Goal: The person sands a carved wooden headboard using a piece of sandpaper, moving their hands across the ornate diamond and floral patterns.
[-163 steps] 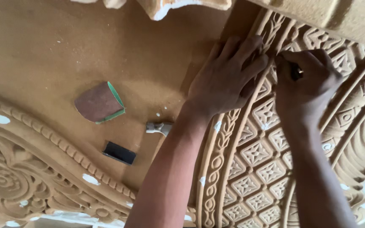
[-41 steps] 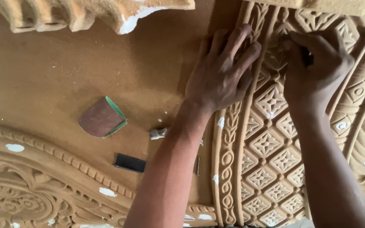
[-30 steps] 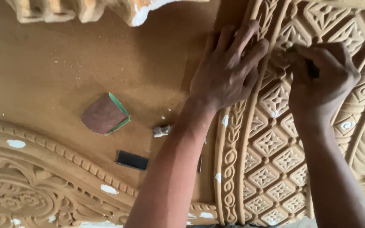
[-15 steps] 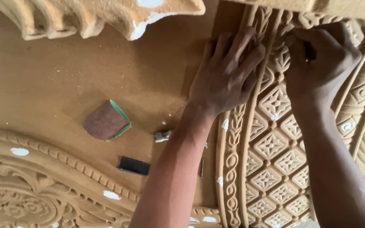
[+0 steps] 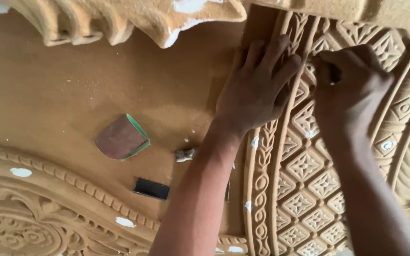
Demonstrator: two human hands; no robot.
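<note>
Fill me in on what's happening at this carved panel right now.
A person is working on a carved wooden panel. The left hand lies flat, fingers spread, on the panel's leaf-patterned border. The right hand is closed around a small dark tool pressed to the diamond-pattern carving. On the flat board to the left lie a folded piece of sandpaper, a small black block and a small grey scrap, all untouched.
</note>
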